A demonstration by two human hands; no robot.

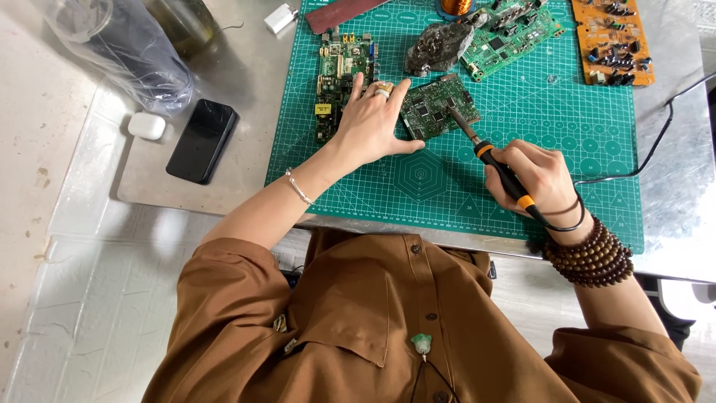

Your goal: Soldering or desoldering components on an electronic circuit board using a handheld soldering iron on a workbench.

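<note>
A black phone [201, 140] and white earbud case [146, 125] lie at the left of the worktop [246, 112]. On the green cutting mat [567, 127], the left hand [371, 123], fingers spread flat, steadies a small green circuit board [436, 104], stiff, light and likely fragile, best held by its edges. The right hand [541, 177] grips a soldering iron [498, 166], tip on the board.

Four circuit boards [438, 107], one soldering iron [496, 164], one phone [201, 140], one earbud case [146, 125], one cutting mat [567, 134].
</note>
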